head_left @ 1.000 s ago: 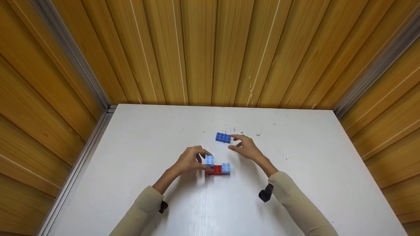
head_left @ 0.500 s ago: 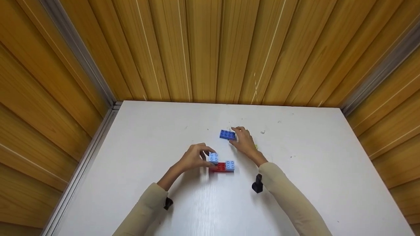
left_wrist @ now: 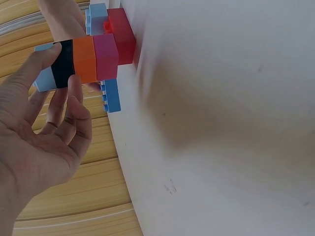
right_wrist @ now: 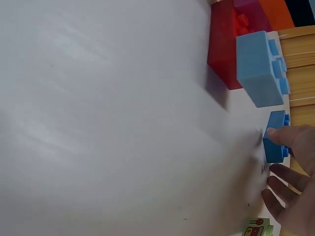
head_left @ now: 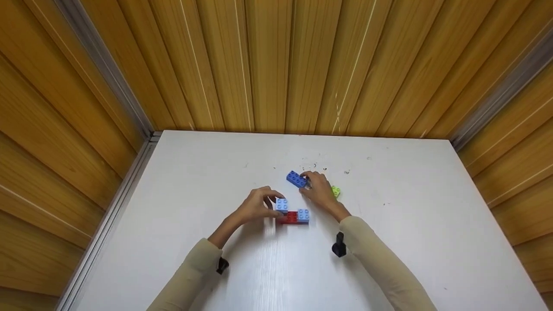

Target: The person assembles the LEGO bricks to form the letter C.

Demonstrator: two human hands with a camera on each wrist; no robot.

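My left hand (head_left: pixel 252 207) pinches a stack of toy bricks near its top, thumb on one side and fingertips on the other. The left wrist view shows the stack's light blue brick (left_wrist: pixel 44 71), black brick (left_wrist: pixel 62 73), orange brick (left_wrist: pixel 84 60) and magenta brick (left_wrist: pixel 107 56), standing on one end of a red brick (head_left: pixel 291 217). A second light blue brick (head_left: pixel 303 215) sits on the red brick's other end. Farther back, my right hand (head_left: pixel 320 190) grips the right end of a flat blue brick (head_left: pixel 295 178) lying aslant, its thumb against the near side.
A light green brick (head_left: pixel 336 191) with a printed picture lies just right of my right hand. All of it rests on a white table (head_left: pixel 207 172) with small dark marks toward the back. Wood-patterned walls (head_left: pixel 268 65) rise behind and at both sides.
My right hand has closed in from the right onto the blue brick, which has turned at an angle. The green brick has come into view beside that hand. My left hand keeps its hold.
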